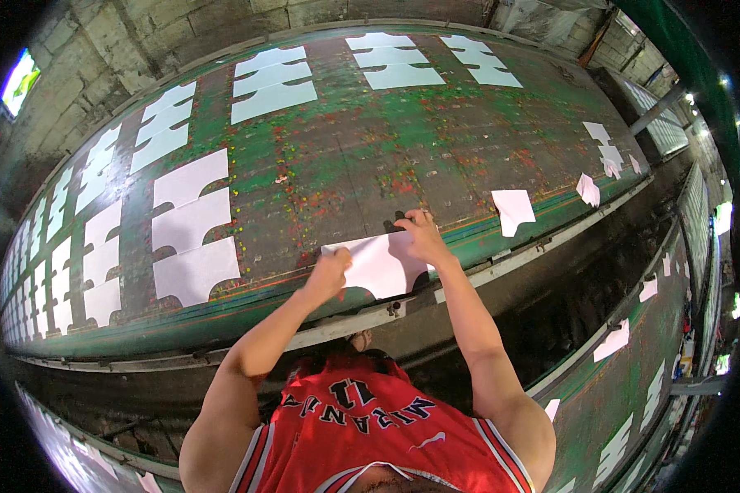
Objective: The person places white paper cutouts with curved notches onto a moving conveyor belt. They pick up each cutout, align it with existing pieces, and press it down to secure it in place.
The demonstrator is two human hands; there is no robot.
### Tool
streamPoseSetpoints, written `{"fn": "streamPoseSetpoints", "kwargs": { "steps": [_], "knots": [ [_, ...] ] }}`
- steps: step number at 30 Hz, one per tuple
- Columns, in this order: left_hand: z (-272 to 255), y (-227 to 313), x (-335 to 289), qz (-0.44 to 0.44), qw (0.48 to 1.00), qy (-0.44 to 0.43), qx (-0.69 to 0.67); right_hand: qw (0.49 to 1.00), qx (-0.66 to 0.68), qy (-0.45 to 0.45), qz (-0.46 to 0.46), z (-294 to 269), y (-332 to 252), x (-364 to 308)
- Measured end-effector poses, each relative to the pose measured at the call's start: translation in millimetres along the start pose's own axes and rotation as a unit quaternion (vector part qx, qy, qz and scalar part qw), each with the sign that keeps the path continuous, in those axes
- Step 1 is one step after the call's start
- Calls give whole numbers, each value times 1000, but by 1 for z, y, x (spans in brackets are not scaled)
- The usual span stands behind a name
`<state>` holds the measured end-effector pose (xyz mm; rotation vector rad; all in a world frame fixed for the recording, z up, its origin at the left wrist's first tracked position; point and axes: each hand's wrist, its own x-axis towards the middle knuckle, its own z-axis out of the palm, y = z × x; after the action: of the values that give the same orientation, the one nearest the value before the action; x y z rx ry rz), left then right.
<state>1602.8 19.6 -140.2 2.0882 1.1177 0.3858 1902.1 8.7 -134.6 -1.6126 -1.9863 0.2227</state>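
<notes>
Left hand and right hand, fingers pinching a white cut-out sheet at the near edge of the green paint-flecked tabletop (more sheets lying left).

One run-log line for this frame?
left hand: grips white sheet | right hand: pins sheet's far edge | surface: green table

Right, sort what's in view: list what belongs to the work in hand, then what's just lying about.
In hand:
left hand
right hand
white cut fabric piece that both grip
green paint-spattered table

Lying about:
laid-out white pieces
loose white piece
small white pieces far right
</notes>
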Motion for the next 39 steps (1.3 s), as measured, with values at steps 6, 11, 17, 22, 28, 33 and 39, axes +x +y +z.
{"fn": "streamPoseSetpoints", "kwargs": {
  "steps": [6, 11, 17, 22, 28, 33, 39],
  "knots": [
    [-29, 69, -75, -12, 985, 26, -168, 960, 16, -277, 36, -39, -17, 11],
    [-84, 39, -126, -59, 975, 87, -198, 893, 221, -380, 96, -51, -70, -6],
    [-141, -46, -157, -147, 986, 64, 54, 921, 158, -342, 100, 12, -129, -12],
    [-152, -86, -169, -104, 943, 87, 303, 972, 36, -201, 114, 44, -116, -17],
    [-123, -95, -130, -71, 984, 53, 158, 980, 55, -108, 158, 22, -88, -24],
    [-75, -90, -62, -41, 997, 27, 54, 980, 35, -93, 173, 2, -62, -24],
    [-23, -60, -4, -8, 980, 168, 104, 982, 20, -75, 171, -1, -1, -13]
  ]
}}
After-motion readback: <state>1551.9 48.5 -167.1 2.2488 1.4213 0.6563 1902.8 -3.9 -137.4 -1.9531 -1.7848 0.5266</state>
